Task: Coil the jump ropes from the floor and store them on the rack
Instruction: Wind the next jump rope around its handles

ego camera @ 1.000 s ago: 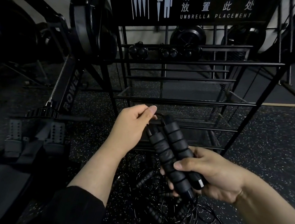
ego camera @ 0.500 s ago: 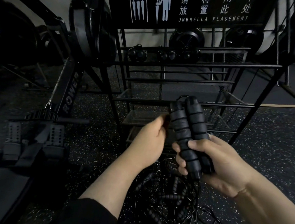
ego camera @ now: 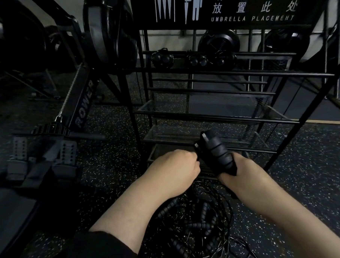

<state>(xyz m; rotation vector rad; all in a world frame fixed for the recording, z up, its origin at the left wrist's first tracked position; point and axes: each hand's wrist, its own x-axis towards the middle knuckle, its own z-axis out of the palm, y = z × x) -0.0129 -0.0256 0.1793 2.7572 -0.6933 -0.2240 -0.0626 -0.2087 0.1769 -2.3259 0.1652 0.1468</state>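
My right hand (ego camera: 247, 171) grips two black ribbed jump rope handles (ego camera: 215, 150) held side by side, their ends pointing up and away from me. My left hand (ego camera: 175, 168) is closed just left of the handles, pinching the thin black cord where it leaves them. Both hands hover in front of the low shelves of the black metal rack (ego camera: 204, 115). Below my forearms a tangle of more jump ropes (ego camera: 196, 227), with black handles and thin cords, lies on the speckled floor. Coiled ropes (ego camera: 162, 58) rest on the rack's upper shelf.
A rowing machine (ego camera: 82, 103) with footplates stands to the left of the rack. A sign reading "UMBRELLA PLACEMENT" (ego camera: 252, 17) tops the rack. Black fan-wheel machines stand behind the rack. Dark speckled rubber floor (ego camera: 309, 164) spreads to the right.
My right hand turned the handles away from me and lowered them. My left hand closed beside them and moved down with them toward the rack's lower shelves.
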